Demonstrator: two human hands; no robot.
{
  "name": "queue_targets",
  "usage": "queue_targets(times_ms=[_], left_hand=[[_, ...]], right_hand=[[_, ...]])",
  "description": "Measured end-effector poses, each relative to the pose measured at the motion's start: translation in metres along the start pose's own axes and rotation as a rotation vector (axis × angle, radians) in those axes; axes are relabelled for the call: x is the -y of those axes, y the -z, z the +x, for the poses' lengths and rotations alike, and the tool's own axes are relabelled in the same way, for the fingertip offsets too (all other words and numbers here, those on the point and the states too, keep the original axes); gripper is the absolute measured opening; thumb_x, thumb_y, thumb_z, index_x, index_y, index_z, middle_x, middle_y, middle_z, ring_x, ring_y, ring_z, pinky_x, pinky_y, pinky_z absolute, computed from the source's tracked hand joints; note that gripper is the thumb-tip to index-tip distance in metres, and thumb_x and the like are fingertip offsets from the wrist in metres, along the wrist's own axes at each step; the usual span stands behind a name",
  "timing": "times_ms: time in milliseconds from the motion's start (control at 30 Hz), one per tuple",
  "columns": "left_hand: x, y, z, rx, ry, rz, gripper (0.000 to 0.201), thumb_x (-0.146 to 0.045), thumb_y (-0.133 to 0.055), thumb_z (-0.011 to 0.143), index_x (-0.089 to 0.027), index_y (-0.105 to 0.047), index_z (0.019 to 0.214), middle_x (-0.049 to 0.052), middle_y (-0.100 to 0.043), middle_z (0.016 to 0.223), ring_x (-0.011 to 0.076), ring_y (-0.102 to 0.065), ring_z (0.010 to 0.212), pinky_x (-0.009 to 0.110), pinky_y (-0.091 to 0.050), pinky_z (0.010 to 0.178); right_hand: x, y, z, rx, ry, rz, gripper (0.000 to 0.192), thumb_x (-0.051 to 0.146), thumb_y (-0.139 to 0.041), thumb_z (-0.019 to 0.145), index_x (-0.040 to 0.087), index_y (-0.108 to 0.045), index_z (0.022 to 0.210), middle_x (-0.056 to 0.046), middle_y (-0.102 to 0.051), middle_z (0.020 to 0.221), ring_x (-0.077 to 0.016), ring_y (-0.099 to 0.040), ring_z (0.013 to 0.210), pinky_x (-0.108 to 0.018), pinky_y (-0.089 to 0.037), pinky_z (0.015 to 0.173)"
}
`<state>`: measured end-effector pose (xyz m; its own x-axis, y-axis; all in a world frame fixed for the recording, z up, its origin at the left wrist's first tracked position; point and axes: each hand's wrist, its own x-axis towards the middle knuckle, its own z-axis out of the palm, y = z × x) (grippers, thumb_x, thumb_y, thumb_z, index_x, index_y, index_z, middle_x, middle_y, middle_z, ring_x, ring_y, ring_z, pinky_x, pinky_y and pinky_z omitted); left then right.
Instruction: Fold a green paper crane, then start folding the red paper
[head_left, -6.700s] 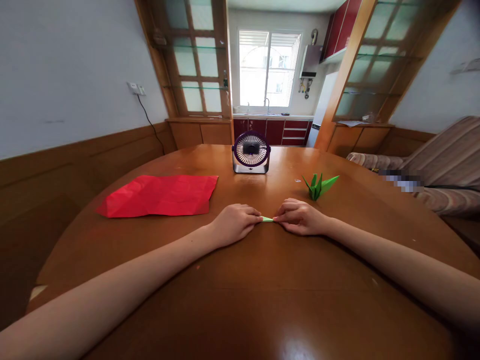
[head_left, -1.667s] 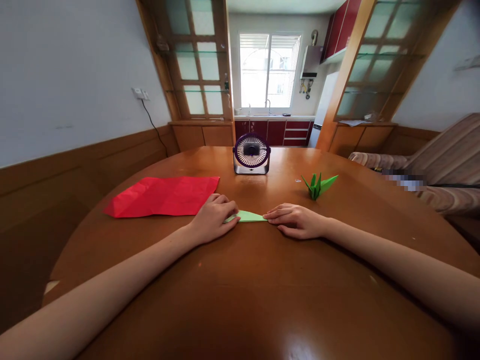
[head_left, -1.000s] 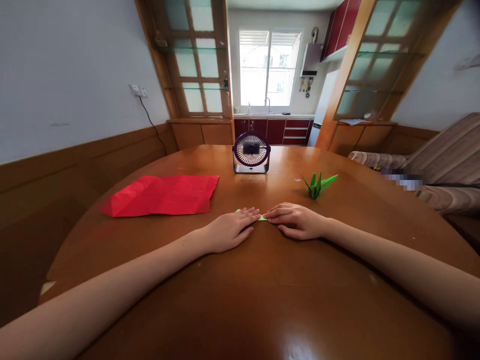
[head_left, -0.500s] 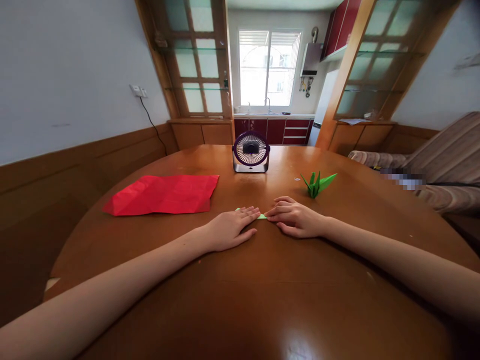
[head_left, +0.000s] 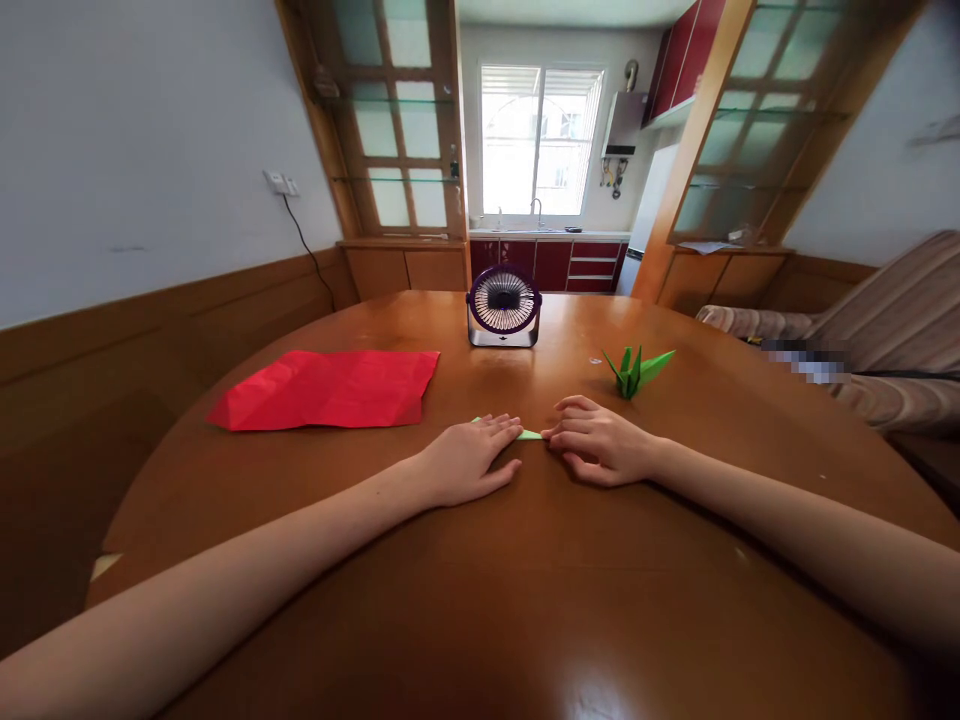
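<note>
A small piece of folded light green paper (head_left: 531, 435) lies flat on the wooden table (head_left: 480, 600), mostly covered by my left hand (head_left: 476, 460). That hand rests palm down on it, fingers stretched out and thumb apart. My right hand (head_left: 600, 440) has its fingertips at the paper's right tip, its fingers loosely bent and apart. Behind the right hand stands a green origami crane (head_left: 631, 373). To the left of my hands lies a large creased sheet of red paper (head_left: 330, 390).
A small purple desk fan (head_left: 503, 303) stands at the table's far side. A tiny pale scrap (head_left: 595, 361) lies left of the crane. A striped armchair (head_left: 892, 310) is beyond the table's right edge.
My right hand has slid a little to the right along the paper, so more green shows between the hands. The left hand keeps pressing the paper.
</note>
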<state>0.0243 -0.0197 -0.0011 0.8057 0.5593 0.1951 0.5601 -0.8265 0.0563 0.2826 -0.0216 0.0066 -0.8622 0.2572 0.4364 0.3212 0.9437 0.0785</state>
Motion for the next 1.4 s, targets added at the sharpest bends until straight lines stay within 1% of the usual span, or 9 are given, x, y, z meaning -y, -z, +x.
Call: queue_targets(times_ms=[100, 267, 400, 533, 800, 967, 1133, 1233, 1400], left_hand=[[-0.011, -0.001, 0.003, -0.025, 0.062, 0.013, 0.061, -0.049, -0.040, 0.094, -0.007, -0.046, 0.138, 0.015, -0.044, 0.145, 0.0270, -0.042, 0.135, 0.041, -0.033, 0.114], [-0.026, 0.000, 0.007, 0.008, 0.140, 0.009, 0.071, -0.063, -0.038, 0.091, -0.016, -0.040, 0.144, 0.008, -0.036, 0.151, 0.0340, -0.034, 0.139, 0.053, -0.030, 0.113], [-0.029, 0.000, 0.009, 0.026, 0.159, -0.005, 0.073, -0.066, -0.039, 0.089, -0.018, -0.042, 0.143, 0.007, -0.035, 0.151, 0.0338, -0.030, 0.140, 0.052, -0.028, 0.114], [-0.028, 0.001, 0.010, 0.035, 0.180, -0.005, 0.070, -0.064, -0.040, 0.090, -0.018, -0.042, 0.143, 0.006, -0.036, 0.151, 0.0316, -0.030, 0.141, 0.050, -0.027, 0.114], [-0.026, -0.002, 0.010, 0.003, 0.156, 0.002, 0.062, -0.056, -0.035, 0.095, -0.019, -0.042, 0.143, 0.005, -0.036, 0.151, 0.0256, -0.033, 0.141, 0.046, -0.026, 0.116], [-0.015, -0.001, 0.001, 0.007, 0.187, 0.010, 0.062, -0.052, -0.034, 0.095, -0.015, -0.040, 0.144, 0.008, -0.034, 0.151, 0.0228, -0.033, 0.141, 0.043, -0.026, 0.116], [-0.004, 0.000, -0.008, -0.002, 0.210, 0.015, 0.061, -0.052, -0.034, 0.096, -0.016, -0.041, 0.144, 0.008, -0.036, 0.151, 0.0216, -0.034, 0.140, 0.040, -0.024, 0.117], [-0.001, 0.003, -0.011, 0.016, 0.170, -0.014, 0.063, -0.055, -0.033, 0.096, -0.017, -0.036, 0.146, 0.009, -0.032, 0.152, 0.0223, -0.031, 0.142, 0.040, -0.019, 0.119], [0.013, 0.006, -0.017, 0.127, 0.072, -0.080, 0.075, -0.064, -0.030, 0.094, -0.016, -0.022, 0.151, 0.012, -0.015, 0.156, 0.0249, -0.014, 0.146, 0.046, -0.009, 0.119]], right_hand=[[0.001, 0.000, 0.001, -0.008, -0.036, 0.040, 0.013, 0.017, -0.047, 0.082, 0.019, -0.050, 0.095, -0.003, -0.065, 0.081, -0.0174, -0.057, 0.073, -0.046, -0.041, 0.097], [0.002, -0.001, 0.003, -0.027, -0.039, 0.047, 0.015, 0.014, -0.046, 0.079, 0.020, -0.047, 0.094, -0.002, -0.062, 0.078, -0.0172, -0.056, 0.069, -0.046, -0.042, 0.096], [0.003, -0.001, 0.004, -0.045, -0.027, 0.034, 0.011, 0.013, -0.046, 0.079, 0.021, -0.046, 0.087, -0.001, -0.060, 0.073, -0.0165, -0.054, 0.066, -0.045, -0.042, 0.095], [0.003, -0.001, 0.003, -0.055, -0.026, 0.040, 0.010, 0.013, -0.046, 0.078, 0.021, -0.045, 0.083, 0.002, -0.055, 0.067, -0.0160, -0.051, 0.062, -0.045, -0.042, 0.094], [0.002, 0.000, -0.001, -0.039, -0.042, 0.019, 0.010, 0.014, -0.046, 0.078, 0.020, -0.049, 0.085, 0.000, -0.057, 0.071, -0.0155, -0.050, 0.064, -0.041, -0.042, 0.090], [0.002, 0.000, -0.001, -0.037, -0.040, 0.024, 0.010, 0.014, -0.046, 0.079, 0.019, -0.049, 0.086, 0.000, -0.057, 0.070, -0.0155, -0.050, 0.063, -0.041, -0.041, 0.089], [0.003, 0.000, -0.001, -0.035, -0.058, 0.024, 0.007, 0.015, -0.046, 0.081, 0.019, -0.049, 0.086, -0.001, -0.059, 0.073, -0.0155, -0.050, 0.064, -0.040, -0.041, 0.089], [0.003, 0.001, -0.002, -0.002, -0.055, 0.023, 0.013, 0.015, -0.045, 0.084, 0.018, -0.052, 0.094, -0.002, -0.062, 0.078, -0.0157, -0.052, 0.068, -0.040, -0.040, 0.092], [0.001, 0.002, 0.001, 0.123, -0.034, -0.058, 0.040, 0.021, -0.041, 0.090, 0.014, -0.048, 0.129, -0.007, -0.062, 0.093, -0.0201, -0.054, 0.086, -0.042, -0.039, 0.095]])
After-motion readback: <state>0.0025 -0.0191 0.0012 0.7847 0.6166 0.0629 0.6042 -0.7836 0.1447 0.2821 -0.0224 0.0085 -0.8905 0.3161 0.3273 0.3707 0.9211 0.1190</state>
